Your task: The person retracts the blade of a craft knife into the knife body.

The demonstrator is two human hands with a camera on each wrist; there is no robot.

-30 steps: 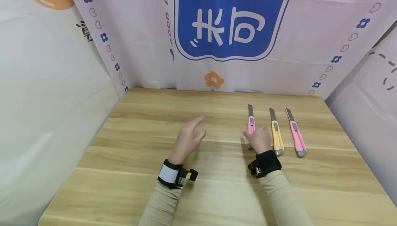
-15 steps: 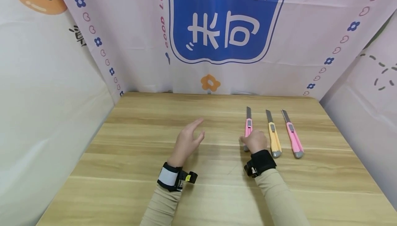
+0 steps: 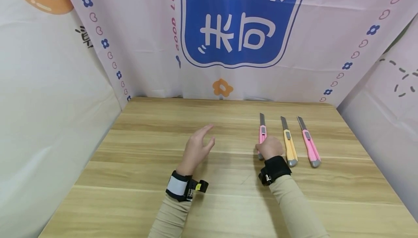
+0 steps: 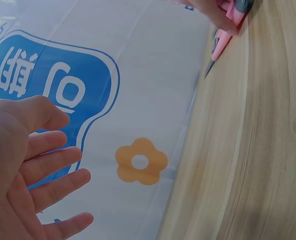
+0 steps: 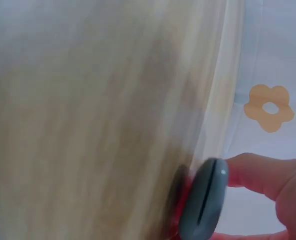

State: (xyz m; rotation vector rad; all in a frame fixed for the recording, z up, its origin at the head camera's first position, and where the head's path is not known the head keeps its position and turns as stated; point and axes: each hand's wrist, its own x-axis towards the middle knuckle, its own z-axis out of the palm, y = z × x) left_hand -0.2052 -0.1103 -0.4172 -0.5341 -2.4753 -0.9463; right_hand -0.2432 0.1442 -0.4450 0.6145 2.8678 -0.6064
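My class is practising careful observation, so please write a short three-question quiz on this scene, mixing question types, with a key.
1. True or false: the yellow utility knife has its blade extended.
2. What does the right hand grip?
3. Fill in the blank: the left hand holds ____.

Key:
1. True.
2. The leftmost pink utility knife in the head view.
3. Nothing.

Two pink knives point(image 3: 262, 136) and one yellow knife point(image 3: 290, 148) are at the table point(image 3: 140, 151). Over it are two hands point(image 3: 196, 149) and two wristbands point(image 3: 177, 186).
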